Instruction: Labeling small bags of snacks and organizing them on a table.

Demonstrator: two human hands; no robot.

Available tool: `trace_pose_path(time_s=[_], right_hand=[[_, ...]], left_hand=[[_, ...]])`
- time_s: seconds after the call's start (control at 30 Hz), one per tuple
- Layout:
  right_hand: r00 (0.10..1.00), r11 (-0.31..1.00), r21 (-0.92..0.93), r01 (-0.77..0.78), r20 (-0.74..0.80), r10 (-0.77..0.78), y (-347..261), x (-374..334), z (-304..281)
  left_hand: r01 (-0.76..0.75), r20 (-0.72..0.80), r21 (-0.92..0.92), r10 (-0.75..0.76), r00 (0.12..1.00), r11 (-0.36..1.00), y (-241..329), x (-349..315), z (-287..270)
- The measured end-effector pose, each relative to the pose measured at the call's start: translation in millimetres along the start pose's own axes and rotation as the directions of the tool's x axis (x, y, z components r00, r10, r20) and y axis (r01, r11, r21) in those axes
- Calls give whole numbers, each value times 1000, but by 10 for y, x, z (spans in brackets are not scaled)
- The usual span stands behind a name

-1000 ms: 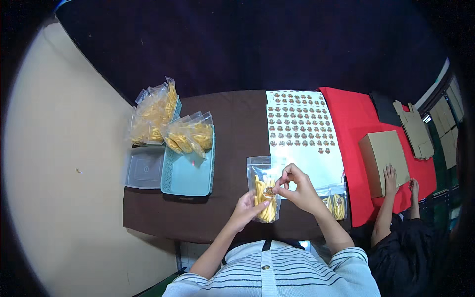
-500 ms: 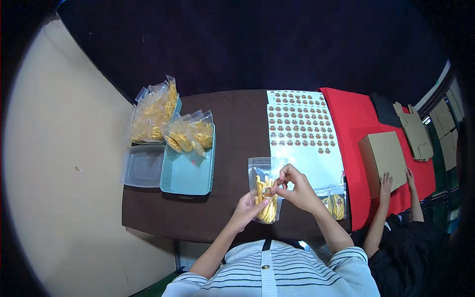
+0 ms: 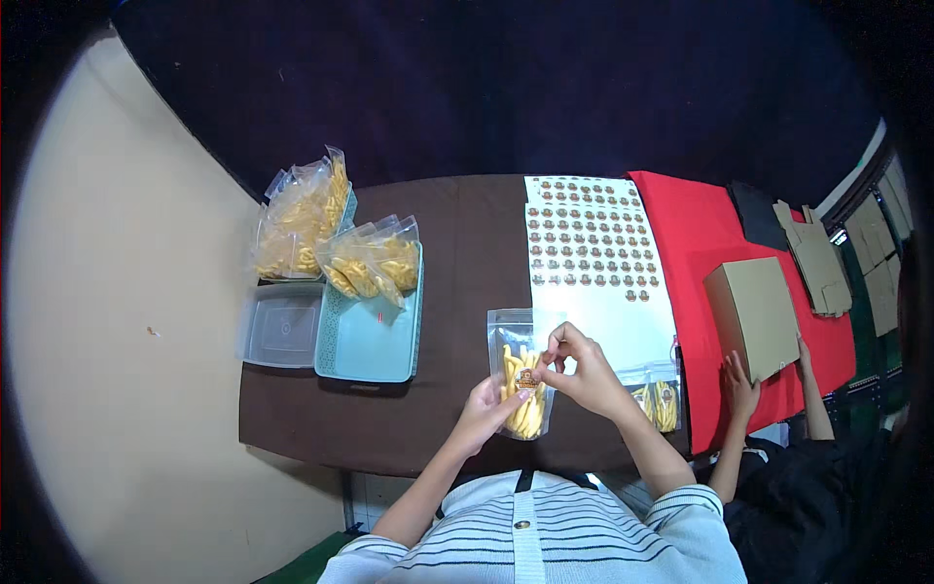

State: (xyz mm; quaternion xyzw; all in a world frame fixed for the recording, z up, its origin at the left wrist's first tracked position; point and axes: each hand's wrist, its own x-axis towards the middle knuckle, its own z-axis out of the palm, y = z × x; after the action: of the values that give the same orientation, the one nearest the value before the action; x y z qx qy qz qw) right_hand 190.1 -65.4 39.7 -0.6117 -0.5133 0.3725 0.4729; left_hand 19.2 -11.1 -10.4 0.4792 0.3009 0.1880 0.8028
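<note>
A clear pouch of yellow stick-shaped snacks (image 3: 525,419) lies at the near middle of the table. My left hand (image 3: 481,413) grips its left side, thumb across the front. A small round brown-and-white sticker (image 3: 526,379) sits against the front of the pouch, its lower edge by my left thumb. My right hand (image 3: 584,378) is closed in a pinch at the sticker's upper right edge. Beyond it lie white sheets (image 3: 603,321) bearing rows of similar round stickers. Two stickered pouches (image 3: 665,404) rest right of my right wrist.
Filled pouches (image 3: 375,263) lean in a light-blue basket (image 3: 394,360) at the left. More pouches (image 3: 302,224) fill a second basket behind, near a clear lid (image 3: 284,326). On the right, a co-worker's hands (image 3: 742,394) hold a cardboard box (image 3: 754,311) on red cloth (image 3: 681,234).
The sticker now lies flatter against the pouch, and my right fingers have shifted slightly at its edge. The co-worker's left hand has slid down and left along the box.
</note>
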Motion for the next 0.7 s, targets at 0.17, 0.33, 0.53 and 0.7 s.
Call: trace_pose_path(time_s=[0.17,0.33,0.53,0.7], right_hand=[[998,980,-191,45,-43,-54,19,-4,9],[994,950,-308,39,-82,-67,-7,-38,63],[986,912,-403,69,-109,-123,-3,-60,95],[934,836,-535,119,-225,-277,75,-41,108]], left_hand=[[-44,-7,0,44,999,999,-33,13,4],[-32,-30,9,32,999,999,-34,2,7],[-36,-22,33,37,999,999,18,-6,11],[-48,-34,18,49,998,999,-14,-24,-40]])
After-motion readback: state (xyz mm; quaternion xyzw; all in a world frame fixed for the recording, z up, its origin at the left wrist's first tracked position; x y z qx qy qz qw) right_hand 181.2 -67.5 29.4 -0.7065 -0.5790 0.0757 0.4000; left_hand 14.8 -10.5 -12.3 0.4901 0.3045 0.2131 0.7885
